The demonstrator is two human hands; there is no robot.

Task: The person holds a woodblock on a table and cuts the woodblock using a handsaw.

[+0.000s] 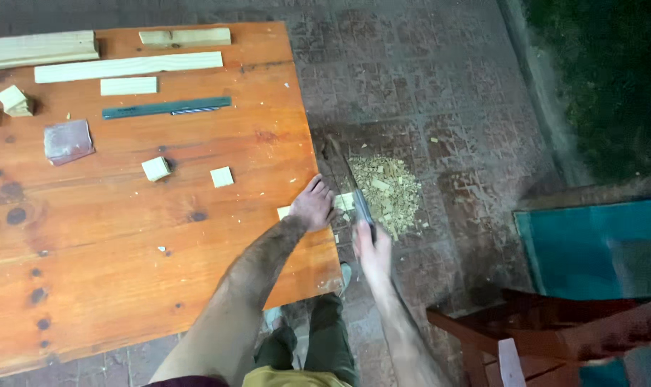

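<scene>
My left hand [313,206] presses down on a pale wood strip [343,201] that lies over the right edge of the orange wooden table [125,244]. The strip's end sticks out past the edge. My right hand [372,252] grips the handle of a hand saw [354,190], whose blade runs away from me beside the table edge, against the strip. The hand and saw are blurred.
On the table lie long wood boards [128,67], a dark green ruler [166,108], a sandpaper piece [68,140] and small wood blocks [156,168]. A heap of wood chips [386,190] covers the tiled floor. A reddish wooden chair [555,337] stands at lower right.
</scene>
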